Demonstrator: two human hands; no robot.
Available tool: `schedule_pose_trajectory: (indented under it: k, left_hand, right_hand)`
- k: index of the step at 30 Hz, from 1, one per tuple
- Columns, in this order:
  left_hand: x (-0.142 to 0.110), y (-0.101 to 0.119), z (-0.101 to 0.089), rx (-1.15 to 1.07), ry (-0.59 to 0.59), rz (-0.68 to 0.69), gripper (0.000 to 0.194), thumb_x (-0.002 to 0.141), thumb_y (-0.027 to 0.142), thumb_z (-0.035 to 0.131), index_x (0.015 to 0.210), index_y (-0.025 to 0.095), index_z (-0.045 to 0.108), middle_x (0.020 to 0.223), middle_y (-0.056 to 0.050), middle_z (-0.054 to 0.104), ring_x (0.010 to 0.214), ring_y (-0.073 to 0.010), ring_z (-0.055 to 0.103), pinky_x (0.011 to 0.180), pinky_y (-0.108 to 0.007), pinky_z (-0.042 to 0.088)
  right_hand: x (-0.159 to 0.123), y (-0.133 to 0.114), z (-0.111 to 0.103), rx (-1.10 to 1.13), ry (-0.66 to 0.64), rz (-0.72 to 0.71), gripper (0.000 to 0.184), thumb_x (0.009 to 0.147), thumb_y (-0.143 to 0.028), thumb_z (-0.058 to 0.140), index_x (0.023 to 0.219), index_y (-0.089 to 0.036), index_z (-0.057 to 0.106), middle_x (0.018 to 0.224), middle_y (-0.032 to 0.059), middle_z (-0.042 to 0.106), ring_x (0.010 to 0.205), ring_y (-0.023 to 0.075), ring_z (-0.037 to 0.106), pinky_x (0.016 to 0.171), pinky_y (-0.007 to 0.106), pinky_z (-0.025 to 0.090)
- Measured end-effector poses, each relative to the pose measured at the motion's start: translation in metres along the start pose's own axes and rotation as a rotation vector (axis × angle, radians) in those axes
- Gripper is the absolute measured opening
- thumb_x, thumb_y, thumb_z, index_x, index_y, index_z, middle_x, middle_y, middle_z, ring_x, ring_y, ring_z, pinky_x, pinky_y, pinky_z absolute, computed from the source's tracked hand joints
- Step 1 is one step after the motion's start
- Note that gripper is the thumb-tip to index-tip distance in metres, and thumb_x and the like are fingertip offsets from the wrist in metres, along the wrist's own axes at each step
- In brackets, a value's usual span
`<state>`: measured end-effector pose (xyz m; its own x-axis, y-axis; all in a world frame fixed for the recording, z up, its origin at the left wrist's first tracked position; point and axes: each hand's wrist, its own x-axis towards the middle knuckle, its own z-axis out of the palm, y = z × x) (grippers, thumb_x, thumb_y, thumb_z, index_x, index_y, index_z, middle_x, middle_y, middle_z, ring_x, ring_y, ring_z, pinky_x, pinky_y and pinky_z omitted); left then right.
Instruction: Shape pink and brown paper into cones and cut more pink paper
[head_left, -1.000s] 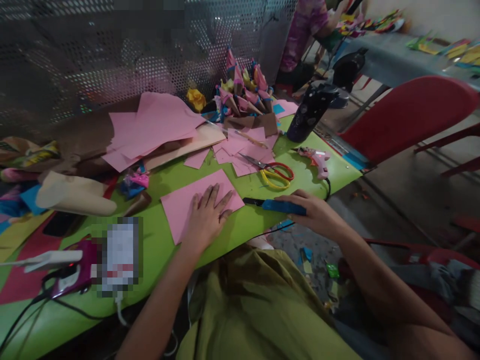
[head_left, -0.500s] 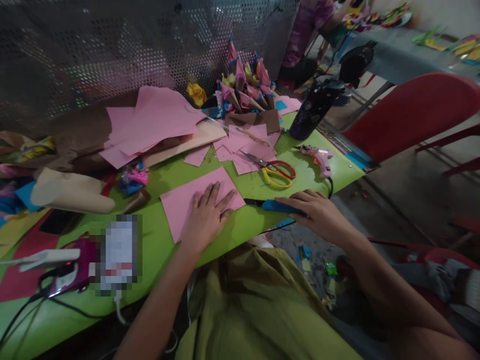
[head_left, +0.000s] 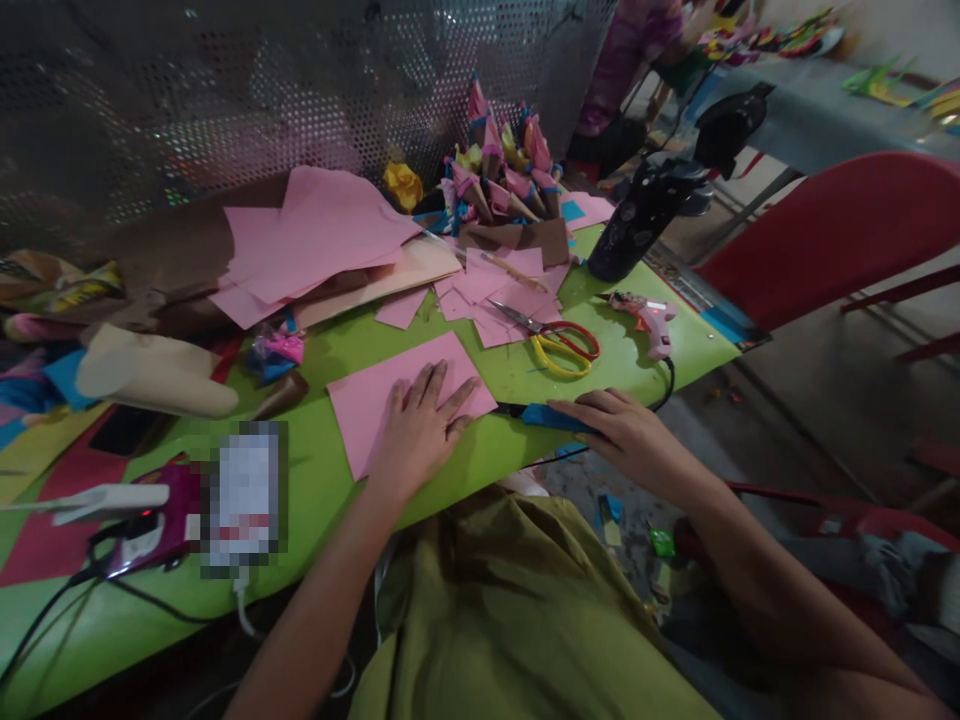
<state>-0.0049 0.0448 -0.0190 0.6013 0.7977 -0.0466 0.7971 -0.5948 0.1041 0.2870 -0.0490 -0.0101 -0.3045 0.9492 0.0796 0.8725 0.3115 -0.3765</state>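
Observation:
My left hand (head_left: 425, 425) lies flat with fingers spread on a pink sheet of paper (head_left: 360, 400), pressing it to the green table. In my right hand (head_left: 626, 430) is a blue-handled knife (head_left: 551, 415), its dark blade pointing left. The blade meets the paper's right corner, and its tip seems hidden there. Just beyond the knife lie scissors (head_left: 559, 345) with red and yellow handles. Smaller pink paper pieces (head_left: 480, 275) are scattered behind them.
A pink glue gun (head_left: 651, 322) and a dark tumbler (head_left: 637, 220) stand to the right. Larger pink sheets (head_left: 322, 235) and paper cones (head_left: 499, 175) are at the back. On the left are a brown paper roll (head_left: 154, 372), a blurred phone (head_left: 244, 495) and cables.
The knife has slid slightly left at the paper's corner, with my right hand following. My left hand stays flat on the paper. The whole view has shifted a little.

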Motion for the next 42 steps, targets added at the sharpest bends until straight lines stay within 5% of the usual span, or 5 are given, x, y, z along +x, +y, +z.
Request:
schedule_pose_trajectory:
  k: [9, 17, 32, 36, 42]
  left_hand:
    - [-0.001, -0.002, 0.000, 0.037, 0.012, 0.005, 0.055, 0.103, 0.043, 0.037, 0.157, 0.040, 0.029, 0.168, -0.007, 0.027, 0.154, -0.0316, 0.025, 0.120, -0.061, 0.028]
    - [0.002, -0.012, 0.014, 0.086, 0.144, 0.032, 0.053, 0.101, 0.042, 0.041, 0.154, 0.041, 0.035, 0.163, -0.009, 0.037, 0.149, -0.0342, 0.037, 0.116, -0.063, 0.034]
    - [0.002, -0.012, 0.013, 0.024, 0.165, 0.032, 0.052, 0.103, 0.042, 0.034, 0.155, 0.038, 0.036, 0.163, -0.008, 0.037, 0.150, -0.0318, 0.037, 0.117, -0.061, 0.033]
    - [0.004, -0.014, 0.010, -0.054, 0.140, 0.009, 0.053, 0.103, 0.042, 0.032, 0.155, 0.032, 0.038, 0.162, -0.009, 0.039, 0.150, -0.0304, 0.036, 0.118, -0.058, 0.033]
    - [0.005, -0.012, 0.002, -0.155, 0.206, 0.006, 0.055, 0.103, 0.044, 0.030, 0.153, 0.028, 0.043, 0.158, -0.008, 0.045, 0.149, -0.0282, 0.039, 0.120, -0.056, 0.030]
  right_hand:
    - [0.006, -0.015, -0.002, -0.092, -0.043, 0.017, 0.043, 0.097, -0.019, 0.054, 0.138, -0.030, 0.062, 0.110, 0.0100, 0.072, 0.097, 0.0254, 0.063, 0.083, 0.038, 0.042]
    - [0.016, -0.029, -0.005, -0.063, -0.137, 0.017, 0.046, 0.098, -0.015, 0.051, 0.142, -0.026, 0.058, 0.110, 0.0107, 0.069, 0.098, 0.0242, 0.061, 0.085, 0.038, 0.045]
    - [0.011, -0.038, 0.004, 0.019, -0.124, -0.054, 0.046, 0.097, -0.019, 0.053, 0.141, -0.030, 0.059, 0.111, 0.0106, 0.067, 0.097, 0.0233, 0.059, 0.086, 0.037, 0.048]
    - [0.003, -0.018, 0.001, 0.298, -0.027, 0.018, 0.041, 0.095, -0.025, 0.057, 0.135, -0.025, 0.064, 0.111, 0.0120, 0.070, 0.100, 0.0245, 0.062, 0.089, 0.038, 0.049]
    - [-0.003, -0.005, -0.005, 1.243, 0.224, 0.420, 0.055, 0.077, -0.042, 0.078, 0.127, -0.024, 0.066, 0.108, 0.0062, 0.075, 0.099, 0.0237, 0.070, 0.085, 0.035, 0.055]
